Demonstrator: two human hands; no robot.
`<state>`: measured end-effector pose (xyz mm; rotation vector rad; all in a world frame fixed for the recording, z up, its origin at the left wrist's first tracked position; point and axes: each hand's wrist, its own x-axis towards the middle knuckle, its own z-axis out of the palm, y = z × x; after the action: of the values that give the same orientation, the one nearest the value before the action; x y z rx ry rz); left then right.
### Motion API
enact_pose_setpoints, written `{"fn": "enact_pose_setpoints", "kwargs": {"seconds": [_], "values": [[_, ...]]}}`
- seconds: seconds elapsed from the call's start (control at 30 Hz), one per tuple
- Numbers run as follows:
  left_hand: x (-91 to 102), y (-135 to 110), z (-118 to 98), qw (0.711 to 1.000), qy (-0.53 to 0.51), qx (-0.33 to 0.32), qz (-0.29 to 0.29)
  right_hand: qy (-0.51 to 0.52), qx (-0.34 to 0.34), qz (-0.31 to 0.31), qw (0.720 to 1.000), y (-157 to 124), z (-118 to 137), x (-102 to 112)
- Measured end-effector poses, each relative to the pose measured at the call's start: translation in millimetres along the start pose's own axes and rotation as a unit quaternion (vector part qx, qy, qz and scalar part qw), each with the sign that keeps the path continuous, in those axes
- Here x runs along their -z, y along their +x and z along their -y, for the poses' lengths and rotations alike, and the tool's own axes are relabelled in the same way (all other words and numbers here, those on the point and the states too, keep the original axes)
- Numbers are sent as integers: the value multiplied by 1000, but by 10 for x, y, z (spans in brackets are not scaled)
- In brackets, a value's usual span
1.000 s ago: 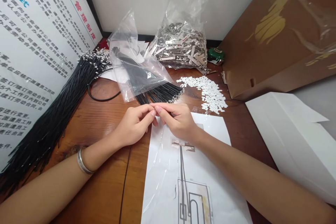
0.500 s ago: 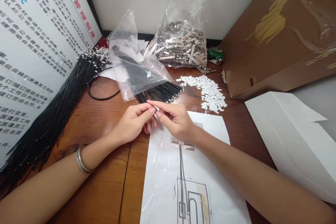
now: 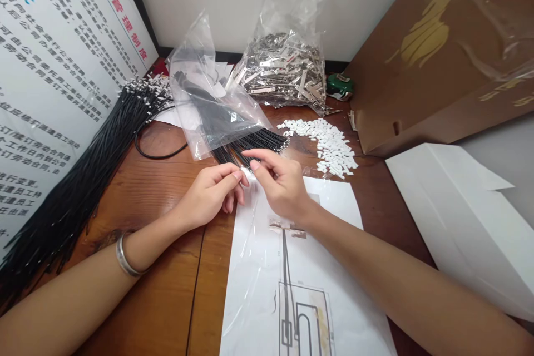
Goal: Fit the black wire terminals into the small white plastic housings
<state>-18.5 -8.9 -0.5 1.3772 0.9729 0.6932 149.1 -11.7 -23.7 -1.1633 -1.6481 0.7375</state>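
My left hand (image 3: 211, 197) rests on the wooden table (image 3: 158, 289) with thumb and forefinger pinched together; what they hold is too small to make out. A silver bangle (image 3: 124, 256) sits on that wrist. My right hand (image 3: 280, 184) hovers just to the right, forefinger and thumb apart, its fingertips at the near ends of a fan of thin black wires (image 3: 254, 144). These wires spill from a clear plastic bag (image 3: 208, 105). Both hands are above the top edge of a printed drawing sheet (image 3: 300, 283) under clear film.
A pile of small white plastic pieces (image 3: 331, 142) lies right of the wires. Behind it is a clear bag of metal strips (image 3: 283, 69) and a green object (image 3: 336, 84). A long black wire bundle (image 3: 79, 183) runs along a lettered board (image 3: 50, 78). A brown paper bag (image 3: 438, 55) and white folded paper (image 3: 459, 222) lie right.
The two hands, pinched together fingertip to fingertip before, have parted. My right hand has lifted and spread its fingers toward the wire ends; my left hand stays pinched.
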Motion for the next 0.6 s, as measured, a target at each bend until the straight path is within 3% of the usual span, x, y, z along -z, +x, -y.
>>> {"fn": "enact_pose_setpoints", "kwargs": {"seconds": [0.1,0.23,0.4,0.6], "values": [[-1,-7,-2,1000,3,6,0,-31,-61,-72,995,40,-9,4],[1,-17,-3,1000,8,12,0,-175,-65,-137,973,116,-69,34],[11,-14,4,1000,17,7,7,-295,-92,-121,943,184,-177,88],[13,-4,18,1000,22,1,13,-338,-123,-95,928,210,-203,119]]}}
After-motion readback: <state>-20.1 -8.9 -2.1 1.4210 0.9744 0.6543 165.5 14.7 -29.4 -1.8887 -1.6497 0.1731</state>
